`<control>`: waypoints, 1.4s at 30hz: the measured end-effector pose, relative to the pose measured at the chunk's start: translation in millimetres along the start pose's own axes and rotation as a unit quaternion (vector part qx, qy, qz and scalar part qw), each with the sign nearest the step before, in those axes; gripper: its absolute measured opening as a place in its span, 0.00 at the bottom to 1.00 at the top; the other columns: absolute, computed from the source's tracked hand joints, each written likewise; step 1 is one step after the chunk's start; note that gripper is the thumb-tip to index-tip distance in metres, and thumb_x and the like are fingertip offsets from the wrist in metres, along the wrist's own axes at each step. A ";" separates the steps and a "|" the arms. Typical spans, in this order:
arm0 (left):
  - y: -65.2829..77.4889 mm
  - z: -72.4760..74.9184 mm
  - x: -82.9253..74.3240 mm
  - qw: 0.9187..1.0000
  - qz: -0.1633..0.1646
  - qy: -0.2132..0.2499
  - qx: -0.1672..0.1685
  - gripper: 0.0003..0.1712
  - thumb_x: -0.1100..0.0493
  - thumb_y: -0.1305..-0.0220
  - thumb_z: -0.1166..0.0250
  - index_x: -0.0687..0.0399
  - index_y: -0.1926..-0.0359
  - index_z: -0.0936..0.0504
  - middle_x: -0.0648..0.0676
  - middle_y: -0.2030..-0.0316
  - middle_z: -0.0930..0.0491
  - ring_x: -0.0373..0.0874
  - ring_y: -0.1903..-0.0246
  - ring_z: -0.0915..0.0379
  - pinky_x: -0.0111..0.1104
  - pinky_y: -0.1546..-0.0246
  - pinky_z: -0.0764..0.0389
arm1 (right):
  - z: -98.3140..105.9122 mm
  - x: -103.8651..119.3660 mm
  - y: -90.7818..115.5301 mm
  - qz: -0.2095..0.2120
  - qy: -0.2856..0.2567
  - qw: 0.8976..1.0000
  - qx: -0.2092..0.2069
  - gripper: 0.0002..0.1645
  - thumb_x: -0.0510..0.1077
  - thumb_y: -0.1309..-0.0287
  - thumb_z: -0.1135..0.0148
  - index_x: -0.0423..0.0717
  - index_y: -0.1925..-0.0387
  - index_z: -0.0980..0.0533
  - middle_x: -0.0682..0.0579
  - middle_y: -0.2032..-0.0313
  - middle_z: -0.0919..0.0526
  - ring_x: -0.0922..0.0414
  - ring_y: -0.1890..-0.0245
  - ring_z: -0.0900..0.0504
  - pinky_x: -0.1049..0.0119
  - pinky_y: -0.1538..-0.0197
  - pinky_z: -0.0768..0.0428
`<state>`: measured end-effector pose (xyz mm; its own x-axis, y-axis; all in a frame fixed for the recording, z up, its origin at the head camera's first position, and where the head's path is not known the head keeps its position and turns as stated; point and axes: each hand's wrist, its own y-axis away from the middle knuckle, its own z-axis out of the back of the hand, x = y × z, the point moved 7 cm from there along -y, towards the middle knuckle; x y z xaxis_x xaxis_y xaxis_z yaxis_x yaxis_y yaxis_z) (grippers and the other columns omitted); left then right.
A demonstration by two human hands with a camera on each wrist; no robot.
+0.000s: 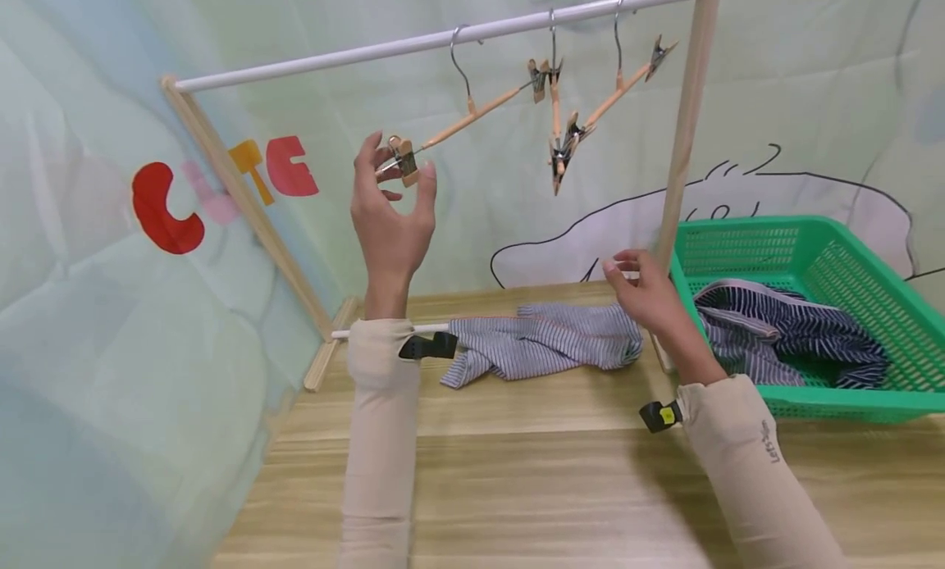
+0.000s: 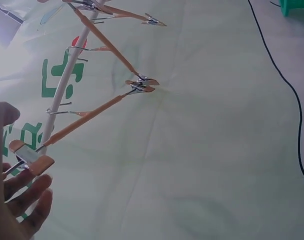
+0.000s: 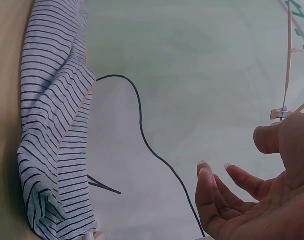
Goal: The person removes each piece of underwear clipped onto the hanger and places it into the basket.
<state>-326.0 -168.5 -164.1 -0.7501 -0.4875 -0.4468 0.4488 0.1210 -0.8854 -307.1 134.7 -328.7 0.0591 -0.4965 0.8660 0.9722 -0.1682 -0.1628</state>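
My left hand (image 1: 394, 225) is raised at the left end of a clip hanger (image 1: 472, 122) that hangs from the white rail. Its thumb and fingers stand apart around the wooden clip (image 1: 404, 161). In the left wrist view the same clip (image 2: 31, 157) lies between the thumb and the fingers (image 2: 34, 197), with fingertips right below it. My right hand (image 1: 645, 294) hovers near the rack's right post, its fingers loosely bent and holding nothing. Below and left of it, a grey striped garment (image 1: 546, 339) drapes over the low bar; the right wrist view shows its folds (image 3: 56, 125).
Two more clip hangers (image 1: 609, 102) hang toward the right of the rail (image 1: 332, 59), their clips close together. A green basket (image 1: 849, 398) with striped clothes (image 1: 797, 323) stands right of the wooden post (image 1: 688, 134). A printed cloth backdrop (image 1: 89, 372) rises behind and left.
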 end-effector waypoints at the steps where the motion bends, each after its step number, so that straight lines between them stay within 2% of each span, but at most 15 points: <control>1: 1.8 0.5 -4.4 1.000 0.006 0.006 0.002 0.33 0.51 0.40 0.38 0.59 0.38 0.35 0.57 0.49 0.24 0.41 0.55 0.28 0.40 0.61 0.24 | -0.2 -1.0 0.1 0.000 0.000 1.000 0.000 0.39 0.62 0.33 0.57 0.38 0.34 0.44 0.33 0.36 0.39 0.37 0.41 0.37 0.39 0.41 0.35; 5: 8.0 3.7 -23.7 0.999 0.018 0.026 0.004 0.32 0.58 0.41 0.39 0.67 0.38 0.38 0.64 0.50 0.25 0.49 0.56 0.29 0.48 0.59 0.24 | -0.1 -5.0 0.2 -0.003 0.000 1.000 0.000 0.38 0.62 0.33 0.58 0.39 0.34 0.43 0.34 0.36 0.39 0.37 0.41 0.37 0.39 0.41 0.35; 13: 13.7 5.6 -19.6 0.999 0.021 0.036 -0.005 0.33 0.58 0.41 0.38 0.65 0.38 0.39 0.63 0.50 0.24 0.47 0.57 0.27 0.50 0.59 0.24 | -4.3 -10.1 -1.8 -0.005 -0.005 1.000 0.006 0.36 0.59 0.32 0.56 0.37 0.35 0.43 0.32 0.37 0.39 0.37 0.41 0.38 0.40 0.40 0.35; 19: 19.0 5.4 -17.8 0.999 0.024 0.035 -0.001 0.31 0.60 0.40 0.40 0.68 0.39 0.38 0.66 0.52 0.24 0.51 0.57 0.27 0.51 0.60 0.24 | -9.5 -13.8 -3.3 -0.004 0.001 1.000 0.017 0.36 0.59 0.32 0.56 0.36 0.36 0.43 0.32 0.37 0.39 0.36 0.41 0.38 0.38 0.41 0.34; 24: 23.0 1.4 1.7 0.999 0.025 0.039 -0.002 0.33 0.59 0.40 0.39 0.65 0.37 0.40 0.64 0.52 0.23 0.54 0.58 0.26 0.51 0.61 0.24 | -13.7 -14.5 -3.2 0.007 0.028 0.999 0.030 0.35 0.57 0.31 0.57 0.32 0.36 0.43 0.29 0.38 0.39 0.35 0.41 0.39 0.37 0.41 0.36; 29: 27.1 -4.5 27.5 0.999 0.039 0.036 -0.001 0.35 0.50 0.40 0.38 0.55 0.36 0.39 0.56 0.52 0.22 0.49 0.58 0.26 0.44 0.62 0.23 | -20.5 -18.7 -5.9 0.009 0.057 0.997 0.041 0.32 0.53 0.30 0.56 0.31 0.38 0.42 0.27 0.39 0.39 0.34 0.41 0.40 0.37 0.40 0.37; 33: 34.5 -7.4 38.2 0.998 0.051 0.035 0.004 0.34 0.46 0.40 0.40 0.52 0.36 0.38 0.53 0.52 0.22 0.44 0.59 0.26 0.43 0.62 0.23 | -27.9 -21.3 -8.3 0.023 0.084 0.995 0.047 0.30 0.49 0.31 0.53 0.29 0.40 0.39 0.25 0.41 0.38 0.33 0.43 0.38 0.38 0.42 0.35; 37: 45.5 -13.8 47.5 0.997 0.069 0.028 0.017 0.34 0.45 0.39 0.41 0.52 0.36 0.37 0.52 0.52 0.23 0.39 0.59 0.26 0.41 0.63 0.24 | -33.5 -25.6 -9.5 0.024 0.085 0.995 0.055 0.29 0.48 0.32 0.52 0.30 0.40 0.39 0.26 0.41 0.38 0.34 0.44 0.37 0.38 0.42 0.35; 42: 57.2 -22.8 53.4 0.996 0.079 0.007 0.041 0.33 0.45 0.38 0.41 0.56 0.37 0.35 0.55 0.52 0.22 0.41 0.60 0.26 0.43 0.63 0.22 | -38.4 -29.8 -9.6 0.016 0.087 0.994 0.062 0.29 0.48 0.32 0.52 0.31 0.39 0.40 0.27 0.40 0.38 0.34 0.44 0.36 0.38 0.42 0.34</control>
<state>-351.4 -167.9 -241.5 -0.6735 -0.4564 -0.5815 0.5994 0.1232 -0.7909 -326.9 118.3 -371.1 0.0608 -0.6413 0.7649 0.9915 -0.0496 -0.1203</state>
